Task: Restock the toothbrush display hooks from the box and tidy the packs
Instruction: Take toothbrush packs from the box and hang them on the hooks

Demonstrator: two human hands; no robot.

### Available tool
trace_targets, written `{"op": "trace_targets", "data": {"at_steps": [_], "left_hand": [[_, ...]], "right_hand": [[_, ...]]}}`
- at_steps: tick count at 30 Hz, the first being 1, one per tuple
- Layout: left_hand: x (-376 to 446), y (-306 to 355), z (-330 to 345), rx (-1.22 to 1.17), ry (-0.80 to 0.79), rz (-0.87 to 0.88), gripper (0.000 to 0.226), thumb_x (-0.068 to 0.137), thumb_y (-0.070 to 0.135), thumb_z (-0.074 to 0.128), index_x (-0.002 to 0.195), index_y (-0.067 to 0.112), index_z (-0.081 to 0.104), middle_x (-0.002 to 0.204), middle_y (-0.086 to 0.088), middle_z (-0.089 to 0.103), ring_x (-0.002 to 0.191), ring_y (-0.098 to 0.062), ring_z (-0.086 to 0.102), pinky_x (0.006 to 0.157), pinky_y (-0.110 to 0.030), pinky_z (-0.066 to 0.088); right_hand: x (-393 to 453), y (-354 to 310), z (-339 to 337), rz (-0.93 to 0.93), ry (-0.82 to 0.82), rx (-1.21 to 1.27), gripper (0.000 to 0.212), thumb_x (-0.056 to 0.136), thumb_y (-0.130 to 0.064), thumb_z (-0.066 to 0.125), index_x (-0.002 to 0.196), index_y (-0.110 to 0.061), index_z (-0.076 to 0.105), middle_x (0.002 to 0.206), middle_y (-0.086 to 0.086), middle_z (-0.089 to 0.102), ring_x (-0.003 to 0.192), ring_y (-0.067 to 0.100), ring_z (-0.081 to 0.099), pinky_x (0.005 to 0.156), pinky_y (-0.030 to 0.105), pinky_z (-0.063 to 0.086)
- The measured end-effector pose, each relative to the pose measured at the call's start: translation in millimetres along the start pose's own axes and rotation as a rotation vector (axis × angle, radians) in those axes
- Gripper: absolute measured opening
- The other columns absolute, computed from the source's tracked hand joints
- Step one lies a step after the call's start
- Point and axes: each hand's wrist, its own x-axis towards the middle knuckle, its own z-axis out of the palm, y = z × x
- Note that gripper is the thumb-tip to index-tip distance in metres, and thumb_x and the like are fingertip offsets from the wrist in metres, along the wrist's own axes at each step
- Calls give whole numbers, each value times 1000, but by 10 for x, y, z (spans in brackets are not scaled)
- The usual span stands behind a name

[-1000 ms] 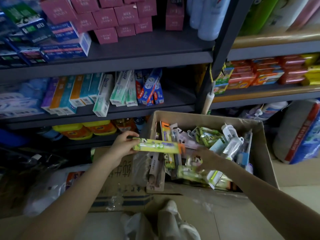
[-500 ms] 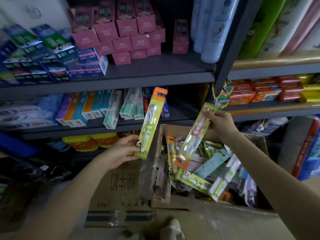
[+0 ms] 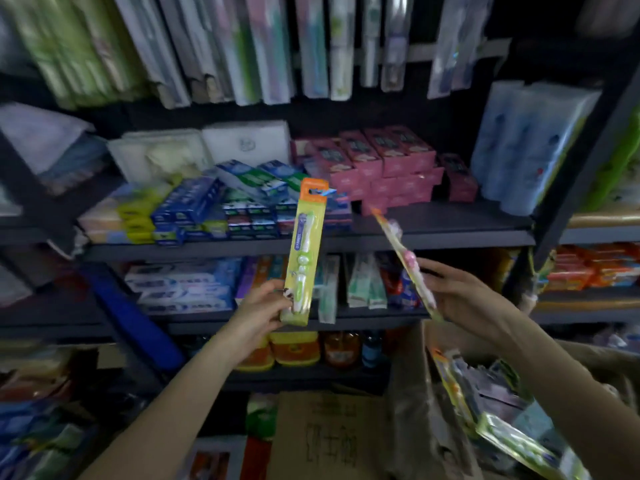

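My left hand (image 3: 258, 315) grips the bottom of a yellow-green toothbrush pack (image 3: 306, 244) with an orange top, held upright in front of the shelves. My right hand (image 3: 457, 296) holds a second toothbrush pack (image 3: 403, 251) with a pink brush, seen nearly edge-on and tilted up to the left. Rows of toothbrush packs (image 3: 277, 46) hang from the display hooks along the top, blurred. The cardboard box (image 3: 415, 393) with several more packs (image 3: 485, 400) stands at the lower right, below my right arm.
Dark metal shelves (image 3: 381, 237) carry blue toothpaste boxes (image 3: 221, 209), pink boxes (image 3: 388, 168) and tissue packs (image 3: 526, 143). A lower shelf holds more toothpaste (image 3: 180, 285). A flat printed carton (image 3: 329, 434) lies on the floor beside the box.
Both hands rose with their packs from the box toward the shelves. The view swung upward, bringing the hanging toothbrush packs into sight. The right pack turned edge-on.
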Motion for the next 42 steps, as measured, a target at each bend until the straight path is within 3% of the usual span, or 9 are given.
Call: {"op": "trace_targets", "data": {"at_steps": [3, 7, 10, 15, 23, 27, 31, 37, 42], "left_hand": [[-221, 21, -758, 78, 29, 81, 21, 91, -1, 52, 103, 14, 56, 94, -1, 65, 91, -19, 60, 81, -31, 47], [-515, 247, -1784, 80, 136, 164, 18, 91, -2, 52, 102, 12, 56, 96, -6, 63, 90, -23, 59, 86, -38, 48], [-635, 544, -2411, 17, 280, 266, 21, 89, -7, 50, 88, 13, 55, 84, -5, 62, 78, -21, 57, 70, -31, 50], [-678, 833, -3054, -22, 419, 323, 24, 90, -7, 48, 81, 15, 52, 77, -2, 60, 64, -10, 58, 57, -23, 50], [-533, 1213, -3294, 45, 442, 431, 23, 90, -8, 49, 86, 14, 55, 79, -6, 65, 74, -21, 59, 68, -34, 47], [-288, 1511, -3295, 123, 450, 470, 22, 90, -6, 50, 88, 16, 52, 87, -12, 63, 80, -26, 58, 72, -37, 48], [-5, 1774, -3275, 207, 481, 486, 23, 89, -2, 52, 85, 20, 48, 87, -10, 64, 81, -25, 59, 80, -45, 49], [296, 1914, -3309, 187, 512, 493, 21, 90, -4, 50, 83, 16, 47, 75, -6, 61, 72, -21, 57, 74, -38, 46], [478, 1899, -3357, 171, 554, 435, 18, 89, -3, 52, 85, 14, 48, 77, -10, 63, 75, -25, 56, 74, -41, 47]], "right_hand": [[160, 326, 788, -35, -71, -78, 88, 35, -14, 93, 116, -12, 59, 87, 9, 67, 65, 17, 63, 52, 25, 52], [457, 524, 2011, -86, -51, -178, 53, 72, 15, 63, 119, -6, 53, 79, 10, 60, 55, 24, 53, 44, 26, 46], [680, 438, 2750, -159, -35, -183, 26, 84, 10, 52, 106, -2, 58, 75, 19, 51, 49, 27, 45, 40, 27, 40], [1013, 103, 3553, -325, 23, -388, 13, 87, 5, 56, 97, -3, 58, 68, 14, 54, 49, 24, 42, 39, 26, 36], [1881, -586, 4114, -609, 203, -944, 31, 85, -14, 65, 114, -11, 58, 107, 10, 65, 92, 28, 63, 74, 42, 54], [2356, -968, 4443, -776, 275, -1260, 34, 93, -30, 54, 119, -9, 54, 106, 15, 65, 89, 31, 62, 68, 39, 50], [2760, -1175, 4696, -814, 319, -1399, 32, 94, -20, 51, 124, -10, 51, 107, 18, 64, 91, 34, 61, 69, 39, 52], [3236, -1312, 4803, -886, 386, -1428, 27, 93, -14, 49, 120, -10, 54, 97, 15, 65, 86, 34, 61, 57, 33, 41], [3359, -1215, 4770, -779, 294, -1026, 36, 94, -18, 52, 128, -7, 48, 111, 17, 61, 93, 31, 61, 77, 43, 52]]}}
